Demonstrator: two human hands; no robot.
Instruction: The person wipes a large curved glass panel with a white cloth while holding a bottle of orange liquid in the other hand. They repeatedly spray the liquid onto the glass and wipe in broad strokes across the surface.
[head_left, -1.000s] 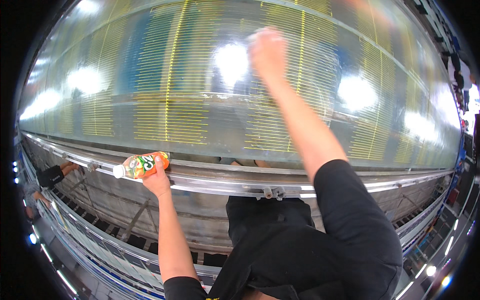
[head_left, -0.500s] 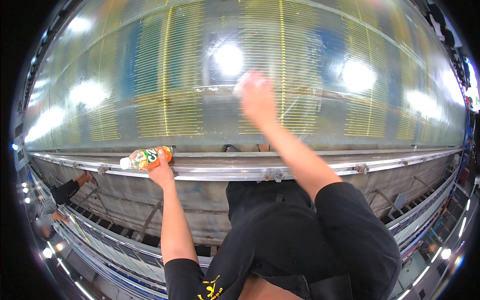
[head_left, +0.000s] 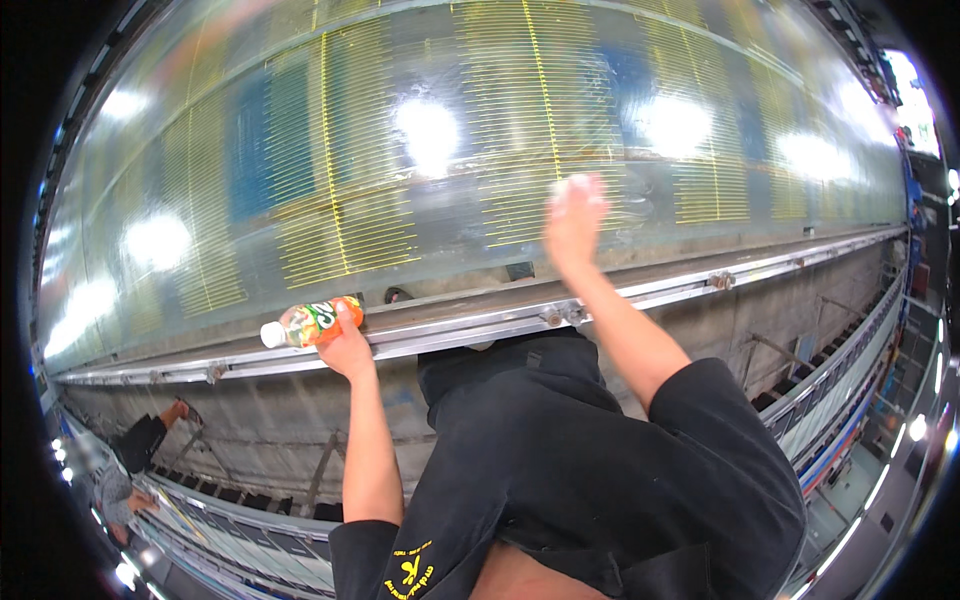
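Observation:
My left hand point(head_left: 346, 346) is closed round a clear plastic bottle point(head_left: 300, 325) with an orange, green and white label and a white cap. The bottle lies sideways over the near metal rail, its cap pointing left. My right hand point(head_left: 575, 225) is low over a wide, shiny translucent sheet point(head_left: 440, 215), right of the middle, with its fingers curled. Something whitish shows at its blurred fingertips, too smeared to name. Rows of thin yellow lines point(head_left: 335, 190) cross the sheet in bands, and bright lamp reflections lie on it.
A metal rail point(head_left: 460, 335) with bolted clamps point(head_left: 560, 314) runs along the sheet's near edge, in front of my body. At the far left, another person point(head_left: 125, 480) is beside a lower frame. More long rails and panels point(head_left: 830, 390) stand at the lower right.
My right hand has moved right and nearer to me over the sheet. The left hand still grips the bottle. The whole view has tilted and shifted.

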